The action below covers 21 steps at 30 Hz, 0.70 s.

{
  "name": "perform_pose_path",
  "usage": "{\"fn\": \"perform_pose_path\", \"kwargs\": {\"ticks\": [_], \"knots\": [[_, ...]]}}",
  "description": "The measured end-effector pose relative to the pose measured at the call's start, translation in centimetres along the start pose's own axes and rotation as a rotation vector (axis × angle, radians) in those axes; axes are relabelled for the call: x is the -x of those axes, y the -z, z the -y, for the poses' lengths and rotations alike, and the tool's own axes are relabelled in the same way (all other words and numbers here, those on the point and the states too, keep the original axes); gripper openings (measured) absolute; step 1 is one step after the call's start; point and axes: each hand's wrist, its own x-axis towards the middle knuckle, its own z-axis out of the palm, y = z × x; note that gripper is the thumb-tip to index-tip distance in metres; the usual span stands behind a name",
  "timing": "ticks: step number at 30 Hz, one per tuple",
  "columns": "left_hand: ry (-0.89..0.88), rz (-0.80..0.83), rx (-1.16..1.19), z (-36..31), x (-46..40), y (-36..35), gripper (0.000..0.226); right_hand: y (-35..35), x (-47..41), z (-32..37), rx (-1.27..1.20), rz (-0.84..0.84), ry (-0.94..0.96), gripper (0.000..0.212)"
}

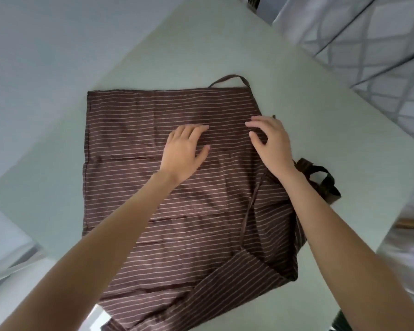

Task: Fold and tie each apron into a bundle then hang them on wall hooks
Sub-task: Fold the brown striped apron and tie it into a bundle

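Apron (134, 111) flat on table (201, 44); left hand (184, 151) presses flat, right hand (270, 142) pinches fabric.

One head-worn camera looks steeply down from close above the table (296, 75), arms reaching in from the near edge.

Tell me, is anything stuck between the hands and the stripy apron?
No. The left hand lies flat on the brown striped cloth apron, and the right hand touches its edge directly.
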Motion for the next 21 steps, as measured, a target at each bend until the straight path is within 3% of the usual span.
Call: {"fn": "perform_pose_path", "kwargs": {"ticks": [5,8,11,14,17,19,21], "knots": [[-0.17,0.154,0.072,-7.6,6.2,-3.9,0.048,3.7,11.9,-3.0,0.278,-0.177,-0.236,0.032],[-0.079,0.357,-0.038,-9.8,7.3,-6.4,0.072,5.3,16.1,-5.1,0.385,-0.062,-0.49,0.059],[-0.062,0.466,-0.181,-9.9,7.4,-7.7,0.09,6.8,17.2,-6.4,0.311,-0.072,-0.493,0.059],[-0.085,0.47,-0.222,-9.9,7.7,-7.7,0.096,9.8,18.2,-7.4,0.223,-0.244,-0.497,0.053],[-0.078,0.465,-0.206,-9.3,7.7,-7.4,0.098,12.2,20.6,-9.0,0.08,-0.403,-0.649,0.049],[-0.065,0.48,-0.214,-9.4,7.5,-7.4,0.101,12.8,23.0,-10.5,-0.01,-0.351,-0.783,0.058],[-0.014,0.486,-0.219,-9.8,7.5,-7.4,0.106,12.6,25.3,-11.6,-0.049,-0.174,-0.881,0.075]]}}
